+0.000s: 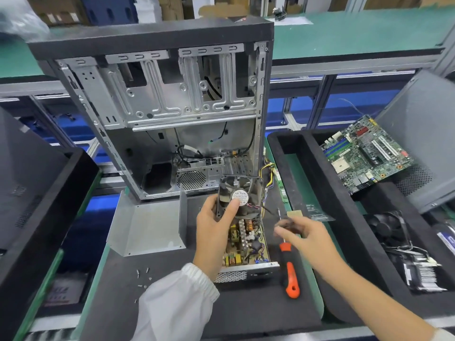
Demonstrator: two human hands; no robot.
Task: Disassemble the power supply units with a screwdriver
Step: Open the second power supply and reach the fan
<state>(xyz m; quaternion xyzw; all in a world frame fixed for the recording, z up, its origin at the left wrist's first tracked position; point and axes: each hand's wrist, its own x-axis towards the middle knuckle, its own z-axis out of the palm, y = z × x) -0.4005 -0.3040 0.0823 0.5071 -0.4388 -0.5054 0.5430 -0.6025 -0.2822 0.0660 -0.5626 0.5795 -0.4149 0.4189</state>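
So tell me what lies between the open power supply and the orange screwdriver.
In the head view, only bare dark mat separates the power supply from the screwdriver.

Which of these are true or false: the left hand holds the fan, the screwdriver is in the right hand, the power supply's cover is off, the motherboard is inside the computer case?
1. The left hand holds the fan. True.
2. The screwdriver is in the right hand. False: it lies on the black mat, under that hand.
3. The power supply has its cover off. True: its circuit board shows.
4. The motherboard is inside the computer case. False: it lies in a tray to the right.
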